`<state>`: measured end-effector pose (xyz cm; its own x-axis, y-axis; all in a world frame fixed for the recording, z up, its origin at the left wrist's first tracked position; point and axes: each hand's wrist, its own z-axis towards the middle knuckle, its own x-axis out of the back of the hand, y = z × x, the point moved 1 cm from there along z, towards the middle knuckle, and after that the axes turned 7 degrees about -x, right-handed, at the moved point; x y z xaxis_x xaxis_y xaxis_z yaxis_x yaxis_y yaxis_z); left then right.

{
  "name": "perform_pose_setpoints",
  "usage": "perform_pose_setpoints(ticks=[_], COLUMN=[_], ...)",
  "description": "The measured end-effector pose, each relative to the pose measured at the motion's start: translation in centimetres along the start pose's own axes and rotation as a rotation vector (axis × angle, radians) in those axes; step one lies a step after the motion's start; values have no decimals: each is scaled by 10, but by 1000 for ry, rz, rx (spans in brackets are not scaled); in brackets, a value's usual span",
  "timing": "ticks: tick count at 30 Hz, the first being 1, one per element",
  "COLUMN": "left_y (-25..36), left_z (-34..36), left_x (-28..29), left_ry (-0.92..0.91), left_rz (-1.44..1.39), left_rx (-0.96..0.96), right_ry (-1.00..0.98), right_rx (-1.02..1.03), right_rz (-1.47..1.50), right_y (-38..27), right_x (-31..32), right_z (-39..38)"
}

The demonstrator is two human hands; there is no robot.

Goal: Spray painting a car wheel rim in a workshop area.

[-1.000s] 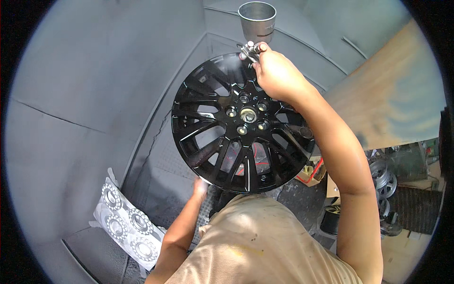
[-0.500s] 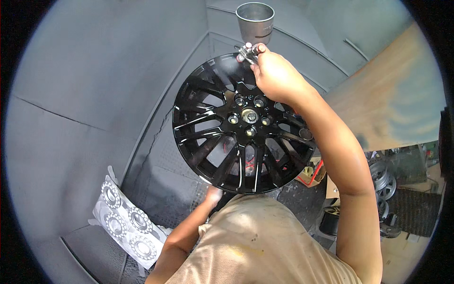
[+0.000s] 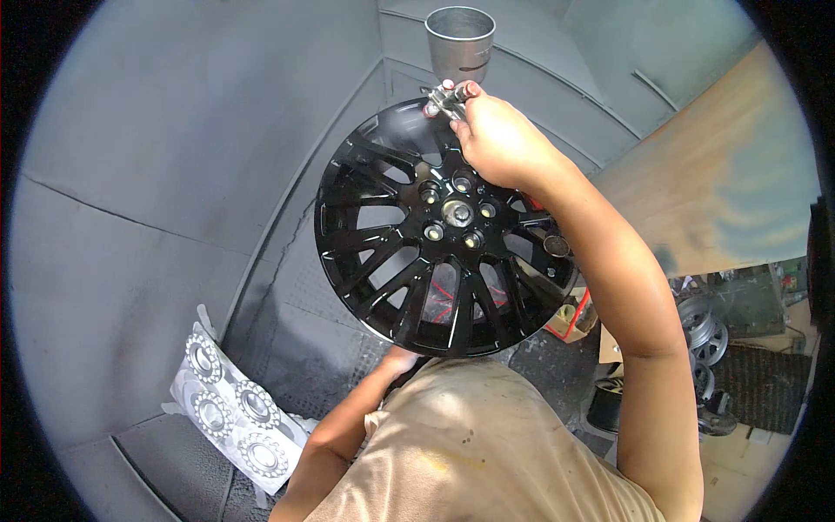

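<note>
Partly hidden: left hand (image 3: 402, 358) beneath wheel (image 3: 444, 228).

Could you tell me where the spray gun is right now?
In the head view, the spray gun is top centre, gripped by the right hand just above the black alloy wheel.

Both my arms reach forward, one high, one low.

My right hand (image 3: 500, 139) is stretched out above, fingers curled tight in a grip, forearm running back down the right side. My left hand (image 3: 398, 358) sits low, mostly hidden, elbow bent.
</note>
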<state>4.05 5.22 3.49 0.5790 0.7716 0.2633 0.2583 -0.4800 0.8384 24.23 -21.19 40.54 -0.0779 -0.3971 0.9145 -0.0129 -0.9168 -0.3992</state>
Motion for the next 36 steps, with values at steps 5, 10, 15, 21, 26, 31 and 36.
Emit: perform_pose_setpoints(ticks=[5,10,15,21,26,31,36], left_y=[-40,-60,-37,-53,-100,-85,-82], left_z=[13,52,63,66,56,40,25], left_x=[10,42,72,60,46,23,11], left_ry=[64,450,565,378,359,381,334], left_rz=[118,-527,-813,-956,-738,-777,-587], left_rx=[18,10,28,28,37,85,99], right_ry=[51,-41,-104,22,-93,33,50], right_rx=[-35,-62,8,-49,-53,28,5], right_rz=[-20,-21,-13,-24,-13,-7,-10], right_y=[11,13,-2,4,-12,0,10], right_x=[-2,2,4,4,13,-1,-2], right_z=[1,-3,-4,2,-2,0,4])
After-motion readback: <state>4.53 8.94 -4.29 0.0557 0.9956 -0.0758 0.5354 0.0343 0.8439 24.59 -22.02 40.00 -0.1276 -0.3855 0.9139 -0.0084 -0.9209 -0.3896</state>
